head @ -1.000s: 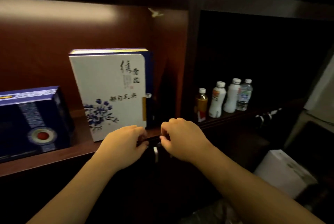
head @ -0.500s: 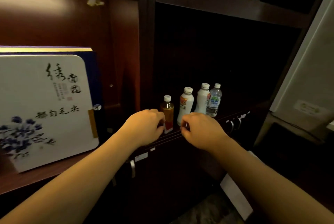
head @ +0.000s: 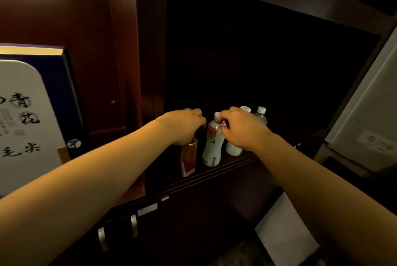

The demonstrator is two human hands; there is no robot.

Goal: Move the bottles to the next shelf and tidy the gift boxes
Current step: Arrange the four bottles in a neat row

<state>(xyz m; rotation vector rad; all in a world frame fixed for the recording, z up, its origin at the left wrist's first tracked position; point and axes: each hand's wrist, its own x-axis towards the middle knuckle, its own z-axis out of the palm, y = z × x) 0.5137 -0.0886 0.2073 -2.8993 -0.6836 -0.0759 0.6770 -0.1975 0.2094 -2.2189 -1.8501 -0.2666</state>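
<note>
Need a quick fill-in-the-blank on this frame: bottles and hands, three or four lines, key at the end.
1. The number of plastic bottles standing on the dark wooden shelf is ____.
2. The left hand grips the top of the ____-coloured tea bottle.
3. The right hand pinches the neck of the white bottle with the orange label beside it, with its ____ curled.

Missing words: four; amber; fingers

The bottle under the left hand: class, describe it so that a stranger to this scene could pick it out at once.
Find the dark shelf compartment right of the white gift box. Four bottles stand along its front edge; take the leftmost, the amber bottle, whose top the left hand covers. Its neighbours are white or clear; it alone is amber with a red and white label.
</note>
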